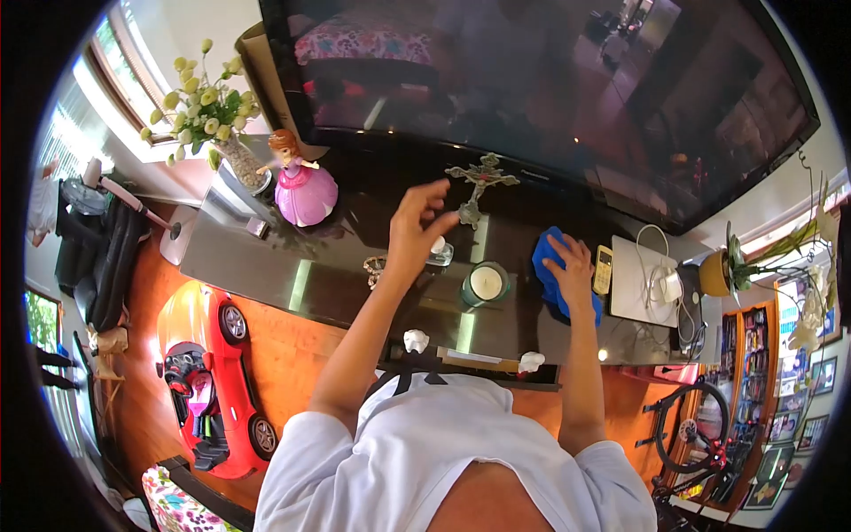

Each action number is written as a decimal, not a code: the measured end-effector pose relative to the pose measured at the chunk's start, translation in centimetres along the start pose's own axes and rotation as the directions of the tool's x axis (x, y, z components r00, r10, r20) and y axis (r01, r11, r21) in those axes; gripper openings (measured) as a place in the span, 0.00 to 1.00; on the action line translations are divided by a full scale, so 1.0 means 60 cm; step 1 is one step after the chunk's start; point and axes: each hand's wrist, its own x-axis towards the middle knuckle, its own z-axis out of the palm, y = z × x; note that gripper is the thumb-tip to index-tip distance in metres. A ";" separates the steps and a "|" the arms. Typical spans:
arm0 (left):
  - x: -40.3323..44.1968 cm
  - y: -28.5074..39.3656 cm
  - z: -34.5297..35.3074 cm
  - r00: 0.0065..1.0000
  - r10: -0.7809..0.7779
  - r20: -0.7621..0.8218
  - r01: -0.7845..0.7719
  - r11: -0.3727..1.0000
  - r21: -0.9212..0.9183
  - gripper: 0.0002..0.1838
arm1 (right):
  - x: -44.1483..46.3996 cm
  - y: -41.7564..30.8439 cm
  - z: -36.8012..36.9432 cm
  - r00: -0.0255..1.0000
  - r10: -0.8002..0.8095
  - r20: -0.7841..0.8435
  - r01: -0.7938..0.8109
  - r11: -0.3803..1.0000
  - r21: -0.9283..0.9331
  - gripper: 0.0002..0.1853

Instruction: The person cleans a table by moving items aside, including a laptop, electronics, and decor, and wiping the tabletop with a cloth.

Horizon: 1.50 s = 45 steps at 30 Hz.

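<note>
My left hand (417, 222) is raised over the dark cabinet top, its fingers apart and nothing in it. Just right of its fingertips stands an ornate metal crucifix (480, 184); a small gap seems to lie between them. Below that hand, a small clear glass holder (441, 255) and a beaded string (373, 269) are partly covered by my wrist and forearm. My right hand (572, 264) is curled over a crumpled blue cloth (548, 277) on the cabinet top. Between my arms sits a white candle in a green glass jar (485, 284).
A large television (532, 97) spans the back. On the left stand a doll in a pink dress (303, 191) and a vase of flowers (244, 166). A cordless phone (603, 269), a white box with cables (634, 275) and a potted plant (714, 273) are at right.
</note>
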 end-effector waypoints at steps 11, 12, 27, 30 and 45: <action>-0.136 -0.009 0.084 0.878 0.008 0.479 -0.196 0.918 0.345 0.55 | -0.094 -0.051 0.040 0.926 -0.275 0.257 0.281 0.960 0.014 0.29; -0.136 -0.011 0.093 0.882 0.030 0.471 -0.232 0.896 0.378 0.56 | -0.088 -0.050 0.045 0.928 -0.266 0.262 0.273 0.962 0.010 0.29; -0.144 -0.027 0.117 0.899 -0.050 0.435 -0.137 0.911 0.390 0.48 | -0.004 -0.075 0.120 0.969 -0.204 0.138 0.213 0.976 -0.052 0.24; -0.140 -0.020 0.114 0.889 -0.073 0.452 -0.114 0.920 0.374 0.48 | -0.044 -0.053 0.084 0.949 -0.187 0.255 0.183 0.982 0.039 0.24; -0.169 -0.080 0.143 0.929 0.010 0.369 -0.157 0.915 0.371 0.54 | 0.080 0.011 0.158 0.961 -0.146 0.237 0.170 0.982 -0.085 0.24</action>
